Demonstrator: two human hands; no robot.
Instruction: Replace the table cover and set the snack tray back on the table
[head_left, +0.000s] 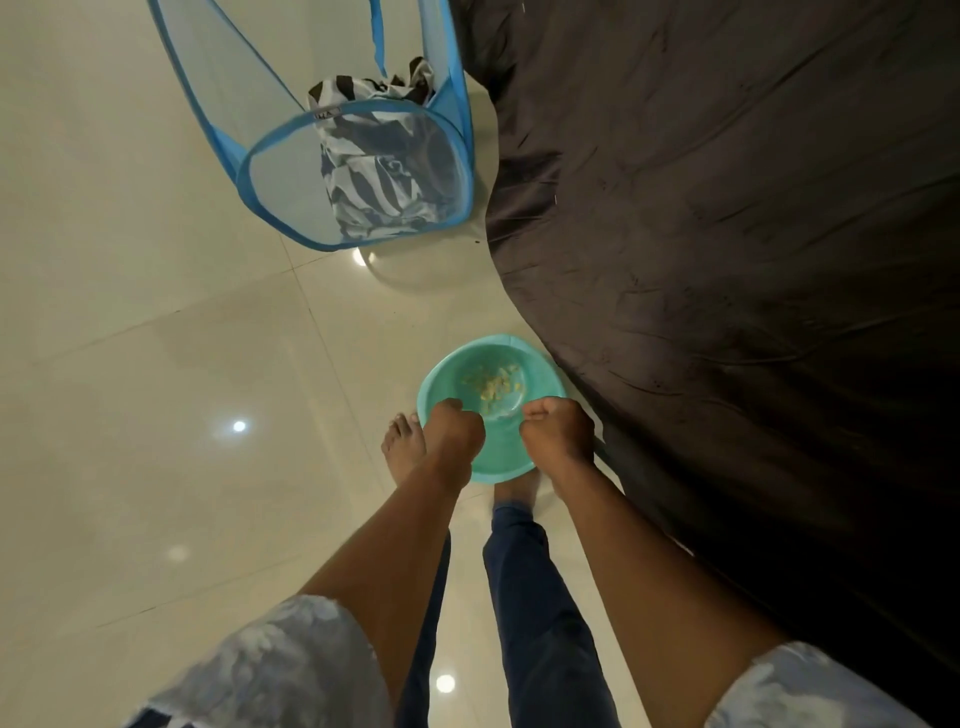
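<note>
Both hands closed on the near rim of the teal snack tray (488, 400), a round bowl-like dish with pale yellow snack pieces (493, 387) in its far half: left hand (453, 434) gripping the near-left rim, right hand (560, 434) the near-right rim, fingers curled over the edge. Tray held low above the glossy tiled floor (156, 364), over bare feet, just beside the near-left edge of the dark table cover (753, 234) draped over the table. Blue mesh laundry basket (358, 171) standing on the floor off the cover's far-left edge, striped black-and-white cloth (363, 176) bundled inside.
</note>
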